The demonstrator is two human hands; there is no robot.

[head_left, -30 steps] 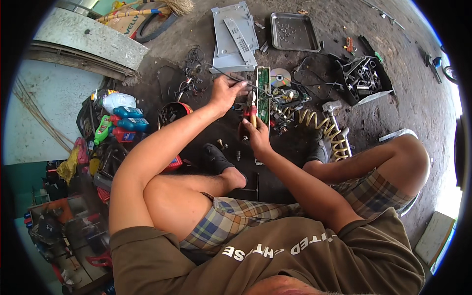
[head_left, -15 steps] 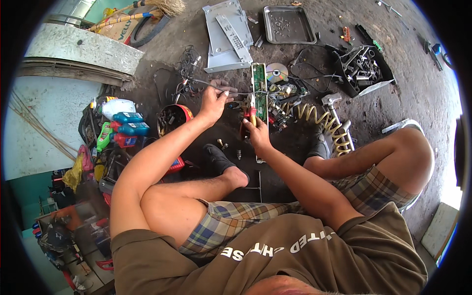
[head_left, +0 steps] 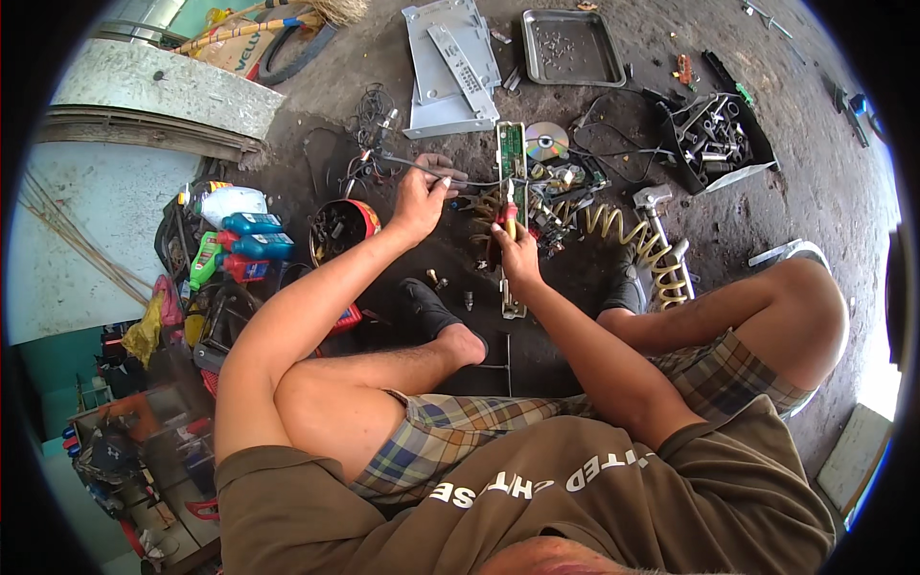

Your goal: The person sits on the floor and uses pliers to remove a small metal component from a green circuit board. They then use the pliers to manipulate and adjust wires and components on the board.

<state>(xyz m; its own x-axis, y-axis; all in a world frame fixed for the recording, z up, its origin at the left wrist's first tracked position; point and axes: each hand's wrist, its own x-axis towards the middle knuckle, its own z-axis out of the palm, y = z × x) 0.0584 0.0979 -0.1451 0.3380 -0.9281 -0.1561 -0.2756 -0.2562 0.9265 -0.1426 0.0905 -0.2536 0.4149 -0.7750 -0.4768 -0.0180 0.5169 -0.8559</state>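
My left hand grips a thin grey cable, which runs across a long green circuit board in a pale frame on the floor. My right hand is closed around red-and-yellow pliers, whose jaws are at the cable over the board; whether they bite on it I cannot tell. Small loose electronic parts and a shiny disc lie just right of the board. A round red-rimmed container of dark bits stands beside my left forearm.
Grey metal panels, a steel tray with small pieces and a black bin of tools lie beyond. A yellow coiled hose is at the right, coloured bottles at the left. Both my feet are near the work.
My left hand has moved left along the cable since a second ago. My right hand and the pliers have shifted slightly right over the board, still closed.
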